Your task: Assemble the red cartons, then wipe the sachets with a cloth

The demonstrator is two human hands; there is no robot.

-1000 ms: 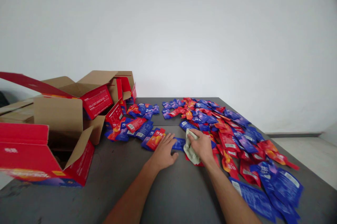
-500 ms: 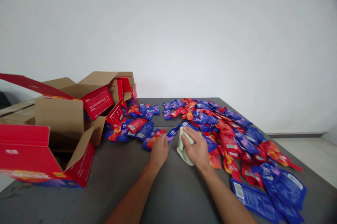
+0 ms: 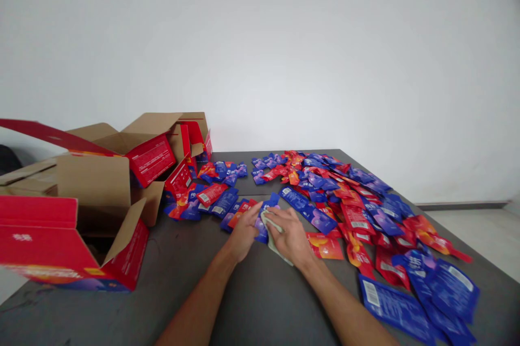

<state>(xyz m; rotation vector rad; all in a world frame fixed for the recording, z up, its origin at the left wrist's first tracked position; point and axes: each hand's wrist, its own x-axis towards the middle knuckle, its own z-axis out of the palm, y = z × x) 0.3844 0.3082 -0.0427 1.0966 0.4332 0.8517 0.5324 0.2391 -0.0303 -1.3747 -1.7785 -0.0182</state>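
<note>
A blue-and-purple pouch (image 3: 268,203) lies on the dark table between my hands. My left hand (image 3: 242,235) grips its left edge, index finger and thumb at the side. Bunched under the fingers of my right hand (image 3: 289,235) is a pale green cloth (image 3: 279,251), pressed against the pouch's front. My right hand covers part of the pouch. Beside it on the right lie another blue pouch (image 3: 320,220) and an orange-red pouch (image 3: 325,246). Just left of my left hand, several red and blue pouches (image 3: 219,202) overlap in a loose group.
A large heap of red and blue pouches (image 3: 357,216) spreads along the right side of the table (image 3: 260,302). Open red cartons (image 3: 36,232) with brown flaps stand on the left, more cartons (image 3: 152,156) behind them. A white wall (image 3: 260,64) rises beyond the table.
My right hand has moved left with the cloth, onto the pouch at my left hand. That pouch now stands more upright in view, and the pouches to the right are uncovered.
</note>
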